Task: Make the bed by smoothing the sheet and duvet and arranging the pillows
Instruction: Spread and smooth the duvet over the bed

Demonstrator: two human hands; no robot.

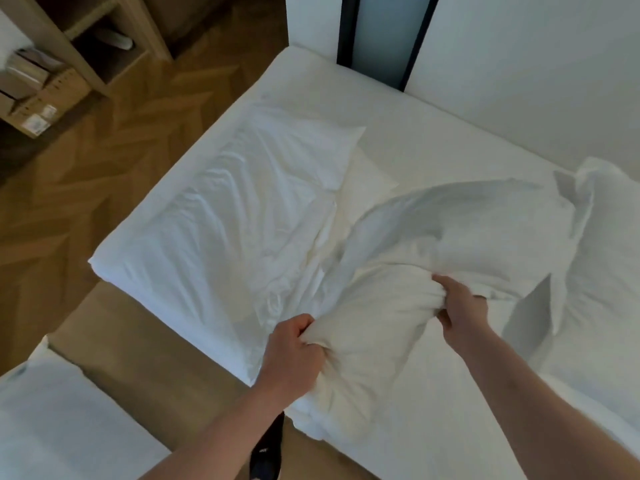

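The duvet (602,271) runs off the right edge; both hands' fingers (441,292) sink into the blurred pillow (433,244).

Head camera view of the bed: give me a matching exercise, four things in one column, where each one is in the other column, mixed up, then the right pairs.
Things
1. flat pillow
2. lifted pillow
3. cardboard box
4. wooden shelf

Places
A. on the floor at the foot of the shelf
B. lying on the mattress near its left edge
C. top left, standing on the parquet
D. gripped by the left hand and right hand

Pairs: 1-B, 2-D, 3-A, 4-C
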